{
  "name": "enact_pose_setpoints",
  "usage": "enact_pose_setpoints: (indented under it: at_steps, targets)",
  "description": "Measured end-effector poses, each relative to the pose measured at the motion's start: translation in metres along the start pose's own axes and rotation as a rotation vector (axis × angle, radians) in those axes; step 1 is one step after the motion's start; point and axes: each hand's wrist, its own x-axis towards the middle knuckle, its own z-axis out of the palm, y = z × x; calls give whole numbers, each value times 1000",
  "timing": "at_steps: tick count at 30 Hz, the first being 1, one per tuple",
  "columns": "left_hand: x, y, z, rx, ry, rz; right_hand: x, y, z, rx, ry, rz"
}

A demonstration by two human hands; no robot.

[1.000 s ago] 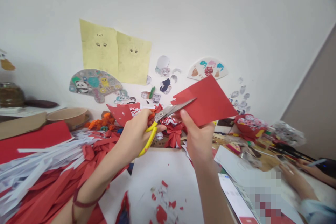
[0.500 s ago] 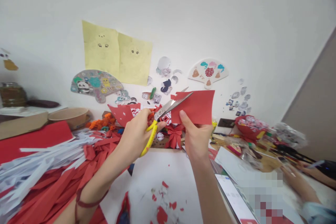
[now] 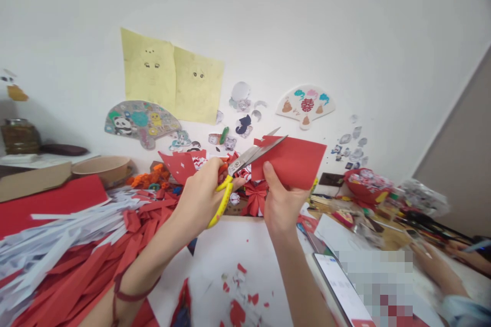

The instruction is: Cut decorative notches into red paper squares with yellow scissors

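Note:
My left hand (image 3: 203, 196) is closed round the yellow handles of a pair of scissors (image 3: 225, 199), with a dark red cord round that wrist. The blades are parted and lie across the upper left part of a red sheet of paper (image 3: 293, 161). My right hand (image 3: 284, 202) pinches this paper from below, thumb on the near face and fingers hidden behind it. Both hands are held above a white sheet (image 3: 215, 255) on which small red scraps (image 3: 237, 311) are scattered.
Red and white paper strips (image 3: 88, 265) heap up at the left, near a beige bowl (image 3: 102, 169). A phone (image 3: 341, 288) lies at the right. Beyond it another person's hand (image 3: 431, 260) rests on the table. Fans (image 3: 306, 104) and yellow sheets (image 3: 148, 69) hang on the wall.
The red paper has tilted, its right end turning lower and further right with my right hand. The scissors have shifted slightly right, blades still parted at the paper.

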Motion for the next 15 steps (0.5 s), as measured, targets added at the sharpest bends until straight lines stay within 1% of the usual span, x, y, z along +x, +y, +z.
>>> enact_pose_setpoints:
  at_steps: [9, 15]
  targets:
    - [-1, -2, -1, -10, -11, 7, -1, -2, -1, -69, -21, 31]
    - [-1, -1, -2, 5, -5, 13, -1, -3, 0, -9, -22, 33]
